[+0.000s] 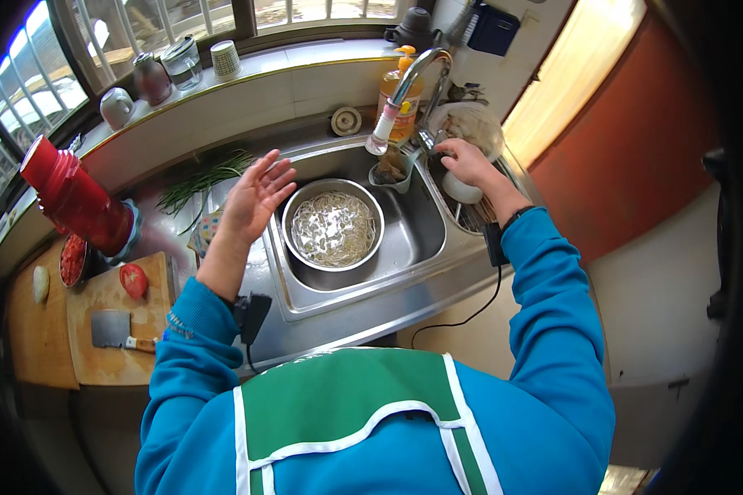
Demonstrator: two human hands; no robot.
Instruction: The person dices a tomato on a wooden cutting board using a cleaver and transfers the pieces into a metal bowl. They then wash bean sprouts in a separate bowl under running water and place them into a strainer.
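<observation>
My left hand is raised with its fingers apart, palm turned up, over the left rim of the steel sink. Nothing is in it. My right hand is at the handle of the chrome faucet; whether its fingers grip the handle is hard to tell. Inside the sink stands a round steel bowl holding bean sprouts in water. The faucet's spout with a pink and white nozzle hangs behind the bowl, to its right. No running water can be made out.
Left of the sink lie green stalks, a cutting board with a cleaver and a halved tomato, and a bowl of chopped red food. A red thermos stands behind. A soap bottle stands beside the faucet.
</observation>
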